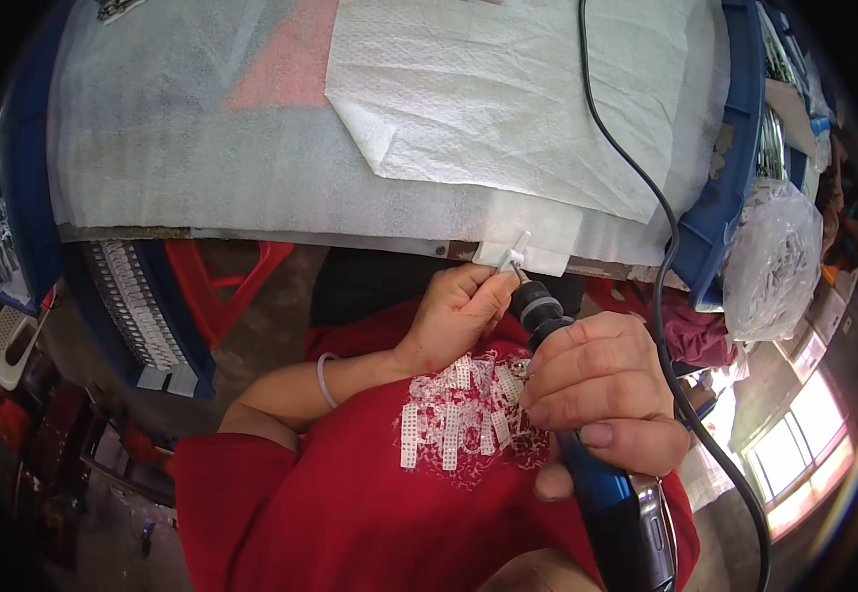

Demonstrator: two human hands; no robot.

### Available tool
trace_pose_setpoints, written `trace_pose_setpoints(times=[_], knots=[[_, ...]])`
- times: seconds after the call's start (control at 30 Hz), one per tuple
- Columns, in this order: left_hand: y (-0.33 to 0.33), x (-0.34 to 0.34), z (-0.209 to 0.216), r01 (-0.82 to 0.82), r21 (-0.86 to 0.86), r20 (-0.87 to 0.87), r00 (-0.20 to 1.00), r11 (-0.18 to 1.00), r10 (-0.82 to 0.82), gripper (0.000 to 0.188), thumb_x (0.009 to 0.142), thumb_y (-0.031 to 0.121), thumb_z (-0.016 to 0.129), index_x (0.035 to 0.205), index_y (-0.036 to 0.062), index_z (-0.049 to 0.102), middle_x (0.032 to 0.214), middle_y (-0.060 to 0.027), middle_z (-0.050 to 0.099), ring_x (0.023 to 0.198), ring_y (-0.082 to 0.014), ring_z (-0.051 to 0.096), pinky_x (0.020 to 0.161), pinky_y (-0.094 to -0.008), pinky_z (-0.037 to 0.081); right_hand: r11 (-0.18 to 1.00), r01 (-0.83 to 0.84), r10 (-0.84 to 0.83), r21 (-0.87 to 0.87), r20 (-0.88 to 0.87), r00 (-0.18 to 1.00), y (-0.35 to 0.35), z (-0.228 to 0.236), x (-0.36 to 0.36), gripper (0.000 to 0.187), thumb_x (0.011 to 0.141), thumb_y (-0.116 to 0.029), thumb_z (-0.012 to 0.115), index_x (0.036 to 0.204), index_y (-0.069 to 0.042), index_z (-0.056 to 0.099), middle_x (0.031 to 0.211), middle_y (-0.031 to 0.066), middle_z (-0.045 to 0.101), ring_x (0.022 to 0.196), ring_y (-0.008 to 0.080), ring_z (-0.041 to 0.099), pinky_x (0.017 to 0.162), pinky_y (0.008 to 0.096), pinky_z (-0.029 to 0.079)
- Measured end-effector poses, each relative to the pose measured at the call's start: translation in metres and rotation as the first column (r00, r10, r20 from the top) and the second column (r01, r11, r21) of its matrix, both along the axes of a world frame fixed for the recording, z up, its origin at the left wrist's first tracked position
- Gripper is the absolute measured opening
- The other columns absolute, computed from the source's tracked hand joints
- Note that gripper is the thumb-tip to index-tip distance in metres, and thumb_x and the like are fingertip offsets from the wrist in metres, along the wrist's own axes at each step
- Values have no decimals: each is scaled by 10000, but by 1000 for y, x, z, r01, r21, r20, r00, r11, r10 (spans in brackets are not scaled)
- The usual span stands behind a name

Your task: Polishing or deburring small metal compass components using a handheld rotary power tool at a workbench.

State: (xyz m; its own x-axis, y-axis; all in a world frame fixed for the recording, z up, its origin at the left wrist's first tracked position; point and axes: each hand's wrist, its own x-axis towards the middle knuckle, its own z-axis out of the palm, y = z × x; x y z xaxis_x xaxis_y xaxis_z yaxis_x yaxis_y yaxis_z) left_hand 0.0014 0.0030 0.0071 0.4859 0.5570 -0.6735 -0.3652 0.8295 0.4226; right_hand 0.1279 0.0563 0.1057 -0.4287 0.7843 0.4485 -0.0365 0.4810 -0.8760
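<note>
At the table's near edge, my left hand (467,306) pinches a small whitish metal-looking piece (512,259) with a narrow arm sticking up; its exact kind is too small to tell. Wrapped round a blue and black corded rotary tool (601,474) is my right hand (614,395). The tool's black chuck (539,308) points up and left, and its thin bit meets or nearly meets the piece beside my left fingertips. Under the piece lies a small white pad (547,259) on the table edge.
A white padded sheet (508,109) covers part of the table. The tool's black cord (668,257) runs down the right side. Blue trays (730,187) with metal parts stand at the right, beside a clear plastic bag (779,261). At the left are a blue rack (167,316) and red stool (222,281).
</note>
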Motion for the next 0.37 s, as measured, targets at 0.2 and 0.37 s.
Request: trace_pose_setpoints(times=[0.2,0.37], knots=[[-1,-1,0,-5,39,3,1000,999,5,234,977,188,516,873,13,632,610,61,475,521,-10,400,461,-179,317,993,120,-119,-2,-151,981,-10,0,-1,428,722,-159,793,958,-12,468,680,142,611,548,245,624,502,345,526],[0,-4,-4,30,38,71,997,999,-33,225,975,200,525,951,11,644,642,54,489,531,-17,416,476,-167,341,992,123,-120,4,-181,976,-11,0,3,381,775,-192,765,958,-56,460,713,123,618,535,228,619,512,338,530]])
